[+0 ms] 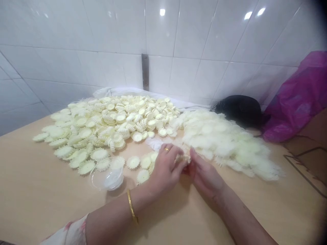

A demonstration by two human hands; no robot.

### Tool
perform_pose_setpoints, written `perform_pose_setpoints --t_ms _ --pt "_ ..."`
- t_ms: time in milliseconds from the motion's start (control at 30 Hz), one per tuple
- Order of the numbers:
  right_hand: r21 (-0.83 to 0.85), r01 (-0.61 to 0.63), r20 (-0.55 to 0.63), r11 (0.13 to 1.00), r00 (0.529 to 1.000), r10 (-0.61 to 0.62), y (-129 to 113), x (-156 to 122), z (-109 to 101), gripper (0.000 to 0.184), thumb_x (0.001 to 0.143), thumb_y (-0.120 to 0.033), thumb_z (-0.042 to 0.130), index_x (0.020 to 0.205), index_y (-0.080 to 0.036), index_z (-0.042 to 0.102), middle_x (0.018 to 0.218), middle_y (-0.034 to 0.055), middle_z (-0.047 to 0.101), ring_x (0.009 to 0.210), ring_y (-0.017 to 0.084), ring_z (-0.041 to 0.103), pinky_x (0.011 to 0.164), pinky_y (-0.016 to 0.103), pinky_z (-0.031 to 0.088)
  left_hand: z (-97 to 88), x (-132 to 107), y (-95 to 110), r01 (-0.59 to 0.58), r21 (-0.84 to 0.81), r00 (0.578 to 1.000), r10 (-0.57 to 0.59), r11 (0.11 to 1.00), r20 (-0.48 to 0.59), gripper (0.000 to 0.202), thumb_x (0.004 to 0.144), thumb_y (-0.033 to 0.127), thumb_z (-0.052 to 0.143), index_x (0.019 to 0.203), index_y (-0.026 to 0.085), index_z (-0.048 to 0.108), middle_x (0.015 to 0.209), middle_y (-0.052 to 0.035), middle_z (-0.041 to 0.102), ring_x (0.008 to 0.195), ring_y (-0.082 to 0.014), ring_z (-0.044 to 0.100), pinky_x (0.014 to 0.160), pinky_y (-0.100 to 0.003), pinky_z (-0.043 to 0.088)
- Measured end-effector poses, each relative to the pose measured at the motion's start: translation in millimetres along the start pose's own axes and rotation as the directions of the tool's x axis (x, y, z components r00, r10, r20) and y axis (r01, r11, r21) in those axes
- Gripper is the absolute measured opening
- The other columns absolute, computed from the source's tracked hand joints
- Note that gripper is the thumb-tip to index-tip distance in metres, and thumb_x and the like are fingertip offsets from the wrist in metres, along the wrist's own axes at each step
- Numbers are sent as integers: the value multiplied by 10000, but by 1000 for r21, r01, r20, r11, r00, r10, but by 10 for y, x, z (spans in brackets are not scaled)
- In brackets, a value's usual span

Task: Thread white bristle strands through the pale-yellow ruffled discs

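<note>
Hundreds of pale-yellow scalloped discs [112, 119] cover the back left of the tan bench [28, 177]. What comes next along the front?

A clear plastic bowl [107, 178], then the left hand [166, 169] and right hand [205, 178], together pinching a small frilled cream piece [183, 158] near the bench's front middle.

How would that piece handle?

Light, soft and probably fragile, I'd judge; take it by its centre, not its frill. A fluffy white fringed heap [227, 144] lies to its right.
</note>
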State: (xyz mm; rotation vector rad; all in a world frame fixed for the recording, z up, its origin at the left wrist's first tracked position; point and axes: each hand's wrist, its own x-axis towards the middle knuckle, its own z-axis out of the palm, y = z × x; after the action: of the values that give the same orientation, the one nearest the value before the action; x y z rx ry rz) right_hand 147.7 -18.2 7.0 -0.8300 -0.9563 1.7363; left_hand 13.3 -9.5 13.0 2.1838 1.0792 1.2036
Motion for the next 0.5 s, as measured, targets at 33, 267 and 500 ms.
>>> perform_pose_setpoints --t_ms 33,267,500 --pt "3 5 -3 1000 1000 -5 -8 -6 2 378 850 -500 421 803 -183 622 650 9 586 638 140 527 631 271 420 8 -10 -2 19 -32 1000 -19 999 -17 103 801 206 502 896 171 523 891 -61 529 905 -198 454 779 -344 399" --pt "-309 181 -80 934 973 -215 -83 -30 21 299 772 -444 574 642 -175 576 611 -14 518 635 127 490 652 263 385 27 9 3 351 -397 929 -370 848 32 434 703 275 634 1107 184 507 1112 -83 514 1038 -212 473 901 -367 369" --pt "-724 232 -229 649 807 -544 -165 -60 -23 421 846 -458 442 523 -191 399 497 -38 428 526 110 439 548 235 357 -35 67 56 427 -543 887 -452 723 97 209 762 313 571 898 157 599 880 -45 577 826 -142 516 776 -289 418"
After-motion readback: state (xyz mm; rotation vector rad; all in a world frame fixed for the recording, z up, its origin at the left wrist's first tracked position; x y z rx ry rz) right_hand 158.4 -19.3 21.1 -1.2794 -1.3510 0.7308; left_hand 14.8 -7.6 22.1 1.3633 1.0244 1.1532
